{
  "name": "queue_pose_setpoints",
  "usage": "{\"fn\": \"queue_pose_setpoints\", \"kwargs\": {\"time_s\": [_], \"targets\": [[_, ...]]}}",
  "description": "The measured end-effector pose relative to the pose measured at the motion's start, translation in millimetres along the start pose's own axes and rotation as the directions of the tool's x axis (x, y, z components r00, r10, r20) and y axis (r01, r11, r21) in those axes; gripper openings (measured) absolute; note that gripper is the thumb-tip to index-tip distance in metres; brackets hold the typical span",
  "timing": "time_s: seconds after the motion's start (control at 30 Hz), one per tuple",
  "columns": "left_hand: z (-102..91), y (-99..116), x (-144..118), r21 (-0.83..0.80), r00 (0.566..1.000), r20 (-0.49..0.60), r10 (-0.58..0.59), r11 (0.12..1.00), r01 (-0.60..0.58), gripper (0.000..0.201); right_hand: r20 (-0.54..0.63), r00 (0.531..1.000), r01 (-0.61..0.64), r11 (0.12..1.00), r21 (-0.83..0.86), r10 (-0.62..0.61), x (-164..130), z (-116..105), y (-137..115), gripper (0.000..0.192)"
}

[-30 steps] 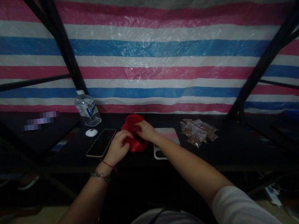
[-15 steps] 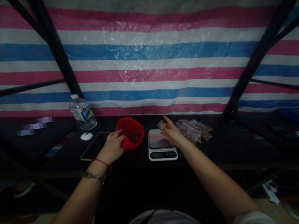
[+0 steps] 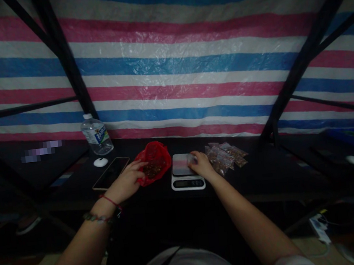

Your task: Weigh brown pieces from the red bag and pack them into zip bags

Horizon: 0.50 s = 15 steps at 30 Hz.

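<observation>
My left hand [image 3: 129, 181] is at the left rim of a red plastic bag [image 3: 161, 151], its fingers closed on the edge. The bag gapes upward, with small brownish pieces [image 3: 152, 169] inside, too small to name. My right hand [image 3: 202, 165] pinches a small clear plastic bag [image 3: 191, 159] above the right side of a white digital scale [image 3: 176, 187]. The hand partly covers the scale's metal plate [image 3: 179, 164]. Just right of that hand lies a pile of clear zip bags [image 3: 225, 157] filled with brownish bits.
A phone or tablet [image 3: 110, 175] lies left of the red bag, with a white mouse [image 3: 101, 162] and a clear plastic bottle [image 3: 97, 136] behind it. Black metal posts [image 3: 71, 72] rise at both sides. A striped plastic sheet [image 3: 171, 78] hangs behind the black table.
My right hand has come down and slightly left, bringing the small clear bag low over the scale. The red bag's opening now spreads wider and more of its contents show.
</observation>
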<state>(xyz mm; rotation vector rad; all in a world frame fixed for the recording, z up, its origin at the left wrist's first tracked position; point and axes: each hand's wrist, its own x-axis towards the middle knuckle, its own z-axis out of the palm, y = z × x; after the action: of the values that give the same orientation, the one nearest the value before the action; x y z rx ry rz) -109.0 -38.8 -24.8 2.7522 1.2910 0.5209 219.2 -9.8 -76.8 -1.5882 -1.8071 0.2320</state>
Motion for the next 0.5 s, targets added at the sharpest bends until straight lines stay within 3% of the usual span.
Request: {"fn": "queue_pose_setpoints", "kwargs": {"time_s": [0.13,0.23,0.3,0.37,0.43,0.5], "targets": [[-11.9,-14,-13,0.011,1.0,0.02,-0.008,1.0,0.008,0.026,-0.107,0.994,-0.034,0.992,-0.123,0.021,-3,-25,11,0.052],[-21.5,-11,-20,0.005,0.999,0.049,-0.01,1.0,0.01,0.035,-0.078,0.991,-0.124,0.945,-0.302,0.105,-9,-56,27,0.043],[-26.9,1,-21,-0.005,0.999,0.044,-0.006,1.0,0.006,0.035,-0.021,0.983,-0.177,0.898,-0.402,0.185,-15,-70,39,0.047],[-30.5,20,-19,-0.022,0.999,-0.036,0.007,1.0,-0.008,0.026,0.057,0.969,-0.187,0.868,-0.459,0.239,-21,-75,50,0.055],[-31.2,44,-12,-0.069,0.986,-0.152,0.069,0.994,-0.08,0.02,0.12,0.96,-0.164,0.854,-0.493,0.253,-25,-72,58,0.059],[-28.6,68,-1,-0.142,0.971,-0.186,0.153,0.973,-0.181,0.021,0.127,0.963,-0.141,0.843,-0.519,0.239,-27,-66,60,0.054]]}}
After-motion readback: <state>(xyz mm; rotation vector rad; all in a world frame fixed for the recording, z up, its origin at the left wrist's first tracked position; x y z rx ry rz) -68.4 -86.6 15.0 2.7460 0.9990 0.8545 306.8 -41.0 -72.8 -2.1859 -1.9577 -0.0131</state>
